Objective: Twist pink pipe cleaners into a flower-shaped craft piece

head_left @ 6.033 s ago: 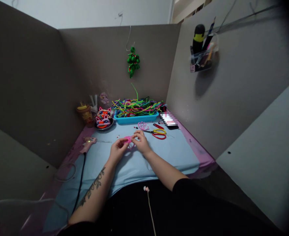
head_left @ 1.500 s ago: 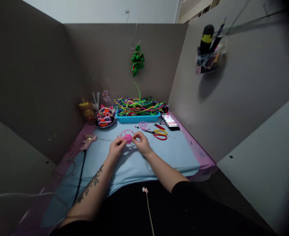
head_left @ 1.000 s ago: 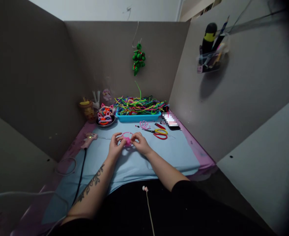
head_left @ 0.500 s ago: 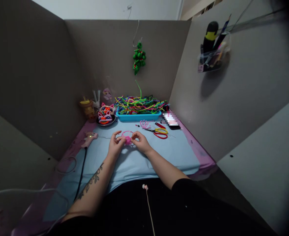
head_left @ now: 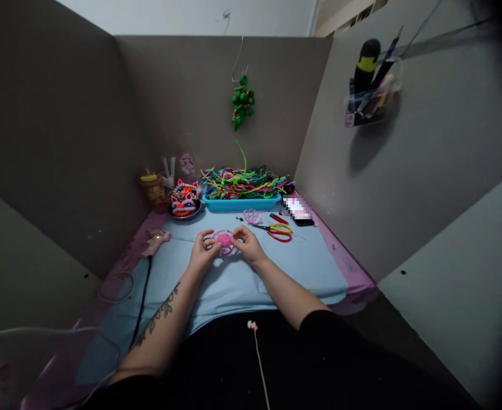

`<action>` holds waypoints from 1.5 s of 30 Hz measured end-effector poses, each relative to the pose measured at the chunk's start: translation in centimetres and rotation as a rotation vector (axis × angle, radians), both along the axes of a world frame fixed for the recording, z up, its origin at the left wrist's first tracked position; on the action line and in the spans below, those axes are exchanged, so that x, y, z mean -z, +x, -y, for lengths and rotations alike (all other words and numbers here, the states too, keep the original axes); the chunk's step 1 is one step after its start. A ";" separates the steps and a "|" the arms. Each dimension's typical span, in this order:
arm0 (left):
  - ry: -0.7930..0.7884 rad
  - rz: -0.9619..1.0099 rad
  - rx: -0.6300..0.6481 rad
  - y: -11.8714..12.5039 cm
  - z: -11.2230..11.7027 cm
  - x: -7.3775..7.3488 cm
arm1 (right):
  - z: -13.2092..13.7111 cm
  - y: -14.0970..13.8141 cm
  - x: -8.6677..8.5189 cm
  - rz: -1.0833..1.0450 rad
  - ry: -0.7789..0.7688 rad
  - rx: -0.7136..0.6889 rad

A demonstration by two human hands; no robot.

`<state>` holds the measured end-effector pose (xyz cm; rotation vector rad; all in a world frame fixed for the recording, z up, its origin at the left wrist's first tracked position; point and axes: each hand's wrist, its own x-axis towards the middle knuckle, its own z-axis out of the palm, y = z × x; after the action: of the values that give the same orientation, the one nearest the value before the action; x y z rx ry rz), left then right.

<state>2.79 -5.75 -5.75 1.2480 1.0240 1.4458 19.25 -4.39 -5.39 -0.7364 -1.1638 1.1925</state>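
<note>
Between my two hands is a pink pipe-cleaner piece [head_left: 224,240], a dense round middle with thin loops around it. My left hand [head_left: 203,249] pinches its left side with thumb and fingers. The right side is gripped by my right hand [head_left: 246,245], thumb against the fingertips. Just beyond lie pink looped stems [head_left: 252,216] and scissors with red and yellow handles [head_left: 279,231]. Small dark and red bits [head_left: 239,218] sit beside the loops.
A blue tray [head_left: 242,205] heaped with colourful pipe cleaners stands at the back. Left of it, a dark bowl [head_left: 184,216] holds finished fuzzy figures. A pink glue gun [head_left: 156,242] with a black cable lies at left, a phone [head_left: 299,210] at back right. Partition walls enclose the table.
The pink piece has turned so its round middle and loops now face up more fully. Both hands still hold it, with fingers slightly shifted.
</note>
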 end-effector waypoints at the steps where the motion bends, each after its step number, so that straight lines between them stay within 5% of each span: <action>1: 0.007 -0.013 -0.017 -0.1 -0.1 0.1 | -0.2 0.0 0.1 -0.024 -0.015 0.016; 9: 0.025 -0.173 -0.171 -0.7 -1.1 0.7 | -2.7 2.1 1.0 -0.192 -0.133 0.165; 22: 0.021 -0.296 -0.275 -0.5 -0.7 0.7 | -2.4 0.9 1.3 -0.010 -0.242 -0.009; 36: 0.059 -0.060 0.037 1.3 0.3 -0.5 | -0.4 -0.3 -0.1 0.066 -0.054 0.046; 45: 0.040 0.013 -0.016 1.5 0.8 -1.3 | 0.5 -1.0 -0.7 0.151 0.010 0.082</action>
<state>4.33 -6.50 -4.47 1.2597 1.0028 1.4909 18.26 -4.84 -4.65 -0.8702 -1.2509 1.0768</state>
